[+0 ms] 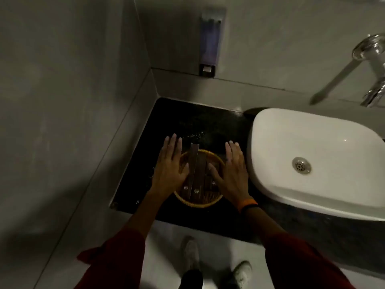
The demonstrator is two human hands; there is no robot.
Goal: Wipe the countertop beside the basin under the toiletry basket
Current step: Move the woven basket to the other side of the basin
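Note:
A round woven toiletry basket [205, 202] holding several dark flat packets sits on the black countertop [198, 119], left of the white basin [312, 163]. My left hand [169, 166] lies over the basket's left rim, fingers straight and slightly apart. My right hand [232, 171] lies over the right rim in the same way, its thumb resting on the packets. Both palms face down and neither hand is closed around anything. No cloth is in view.
A soap dispenser [210, 42] hangs on the back wall above the counter. A chrome tap [370, 65] juts out at the upper right. Tiled walls close the counter's left and back sides. My shoes [216, 265] stand on the pale floor below the counter's front edge.

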